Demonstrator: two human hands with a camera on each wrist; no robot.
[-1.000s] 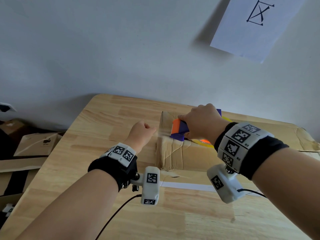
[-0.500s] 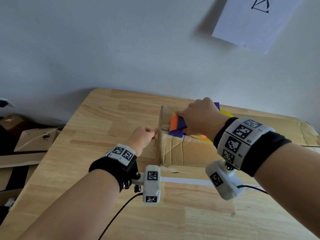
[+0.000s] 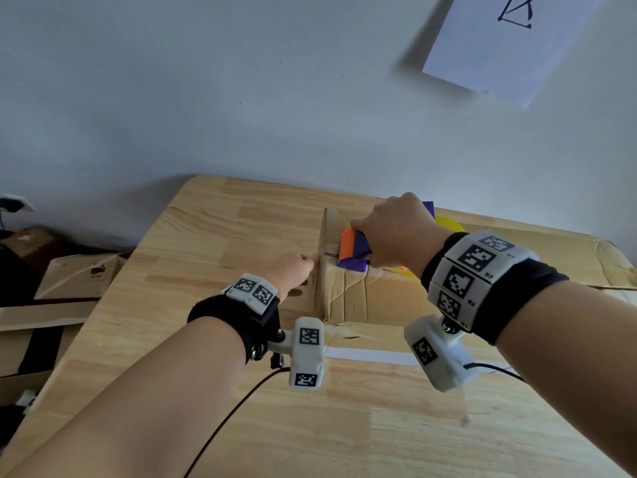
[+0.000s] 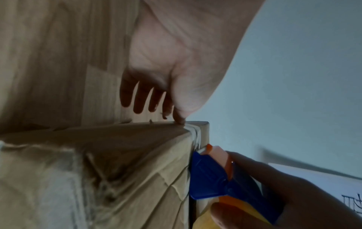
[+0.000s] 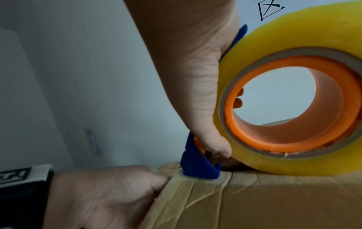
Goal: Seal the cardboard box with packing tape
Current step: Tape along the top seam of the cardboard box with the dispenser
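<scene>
Since a second ago, the left hand (image 3: 293, 270) has moved right across the table (image 3: 213, 236) until its thumb tip meets the box (image 3: 379, 298); it began apart from the box's left end. The right hand (image 3: 393, 232) and the dispenser (image 3: 355, 250) have barely shifted, staying at the box's top left corner.

Farthest left, beyond the left hand and below table level, lie flattened cartons (image 3: 69, 281) on the floor. The left hand's thumb (image 4: 179, 117) presses the upper edge of the box's end face, where wrinkled tape (image 5: 195, 190) folds over the corner. In the left wrist view its other fingers (image 4: 141, 99) hang loosely bent and hold nothing.

Just right of that thumb, the blue and orange dispenser rests its nose on the box top, touching the taped edge. The right hand grasps it from above, thumb (image 5: 217, 147) down on its near side and fingertips showing inside the orange core. The yellow roll (image 5: 274, 46) sits on the box top under the right palm.

Right of the right hand, a flat cardboard sheet (image 3: 551, 250) lies on the table against the wall. Above it a paper (image 3: 510, 46) with a drawn mark hangs on the wall.
</scene>
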